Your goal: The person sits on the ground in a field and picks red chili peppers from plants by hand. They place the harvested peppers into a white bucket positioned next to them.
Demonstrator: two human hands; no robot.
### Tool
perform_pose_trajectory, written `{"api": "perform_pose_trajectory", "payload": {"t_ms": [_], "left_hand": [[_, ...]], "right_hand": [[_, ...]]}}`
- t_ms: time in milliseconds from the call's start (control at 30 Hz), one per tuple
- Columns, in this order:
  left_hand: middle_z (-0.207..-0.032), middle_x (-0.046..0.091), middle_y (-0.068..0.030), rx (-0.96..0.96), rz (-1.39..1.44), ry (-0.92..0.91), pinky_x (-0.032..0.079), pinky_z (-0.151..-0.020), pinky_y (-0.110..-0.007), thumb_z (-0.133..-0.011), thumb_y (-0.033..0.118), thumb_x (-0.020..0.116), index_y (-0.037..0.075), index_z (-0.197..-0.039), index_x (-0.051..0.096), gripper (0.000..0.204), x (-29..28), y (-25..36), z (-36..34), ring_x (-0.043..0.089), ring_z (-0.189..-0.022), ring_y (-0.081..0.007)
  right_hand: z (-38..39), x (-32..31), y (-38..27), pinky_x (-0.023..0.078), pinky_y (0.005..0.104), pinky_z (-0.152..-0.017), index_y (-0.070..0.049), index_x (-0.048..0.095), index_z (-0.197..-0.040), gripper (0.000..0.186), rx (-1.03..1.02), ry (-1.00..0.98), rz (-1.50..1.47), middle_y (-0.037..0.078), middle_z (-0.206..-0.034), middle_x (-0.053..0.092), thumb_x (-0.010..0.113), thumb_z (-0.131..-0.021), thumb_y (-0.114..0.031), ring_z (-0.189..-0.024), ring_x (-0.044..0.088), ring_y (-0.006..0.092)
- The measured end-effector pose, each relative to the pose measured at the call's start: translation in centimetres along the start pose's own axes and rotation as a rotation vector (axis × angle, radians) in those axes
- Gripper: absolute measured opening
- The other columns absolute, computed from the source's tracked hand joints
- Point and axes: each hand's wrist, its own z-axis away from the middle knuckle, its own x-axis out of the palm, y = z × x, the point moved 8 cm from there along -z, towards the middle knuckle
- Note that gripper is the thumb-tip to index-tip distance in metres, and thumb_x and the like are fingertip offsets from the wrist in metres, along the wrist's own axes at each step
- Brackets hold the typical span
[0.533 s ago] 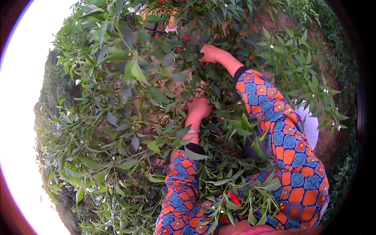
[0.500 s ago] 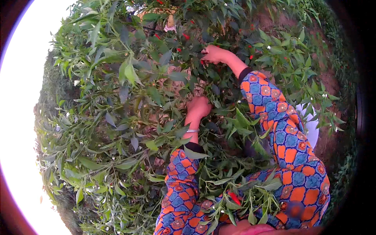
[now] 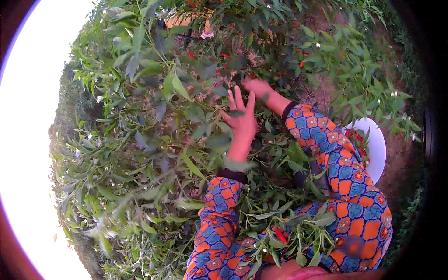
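Leafy chili plants [image 3: 154,177] fill the space in front of me, with red chilies [image 3: 225,55] hanging among the leaves beyond my hands. My left hand [image 3: 242,123] is open, its fingers spread and pointing away from me, with a leaf lying across it. Just to its right and slightly farther off, my right hand [image 3: 262,88] is curled in the foliage. Its fingertips are blurred and partly hidden, so what they hold cannot be made out. Close to my body, another red chili [image 3: 280,236] hangs on a leafy branch.
At my right, beyond my forearm, stands a white bucket [image 3: 377,151] with red chilies [image 3: 357,142] inside. Bare brown soil [image 3: 396,161] runs along the right side. Part of another person [image 3: 179,21] shows behind the plants at the top.
My left hand has moved forward and spread its fingers. My right hand has come slightly nearer and to the right. More of the bucket now shows, and the leaves on the left have shifted.
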Motion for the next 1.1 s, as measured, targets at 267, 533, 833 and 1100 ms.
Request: {"api": "perform_pose_trajectory", "payload": {"t_ms": [267,533,833,1100], "left_hand": [[-0.110,0.053,-0.0164,-0.161,0.079,-0.572,0.043,-0.082,-0.044,-0.068,0.028,0.063,0.012,-0.124,0.035,0.066,7.6,-5.6,-0.5,0.056,-0.095,-0.0325],[-0.096,0.059,-0.0169,-0.109,0.159,-0.518,0.044,-0.075,-0.045,-0.070,0.024,0.059,0.007,-0.108,0.046,0.044,7.4,-4.9,0.4,0.057,-0.088,-0.0351],[-0.094,0.058,-0.0206,-0.063,0.241,-0.592,0.044,-0.077,-0.045,-0.066,0.011,0.061,0.003,-0.104,0.044,0.042,6.8,-2.4,0.3,0.056,-0.090,-0.0353],[-0.103,0.055,-0.0159,0.002,0.152,-0.485,0.044,-0.079,-0.044,-0.063,0.018,0.067,0.006,-0.113,0.043,0.056,8.4,-2.4,-0.4,0.054,-0.095,-0.0337]], "right_hand": [[-0.5,0.6,3.8,0.046,0.0332,-0.051,-0.004,0.052,-0.085,0.013,0.223,0.187,-0.554,0.009,-0.069,0.052,0.051,-0.082,-0.017,-0.058,0.055,0.0228],[0.4,-3.1,-1.7,0.021,0.0143,-0.031,-0.008,0.051,-0.087,0.014,0.392,-0.185,-2.432,0.000,-0.068,0.046,0.053,-0.083,-0.021,-0.045,0.036,0.0039],[-7.8,-10.7,2.1,0.045,0.0424,-0.064,0.001,0.052,-0.087,0.020,0.238,0.399,-0.288,0.019,-0.084,0.058,0.049,-0.081,-0.018,-0.075,0.056,0.0333],[-8.7,-7.1,7.7,0.042,0.0327,-0.044,-0.002,0.057,-0.082,0.019,0.303,0.224,-1.041,0.011,-0.071,0.057,0.054,-0.080,-0.021,-0.054,0.054,0.0236]]}}
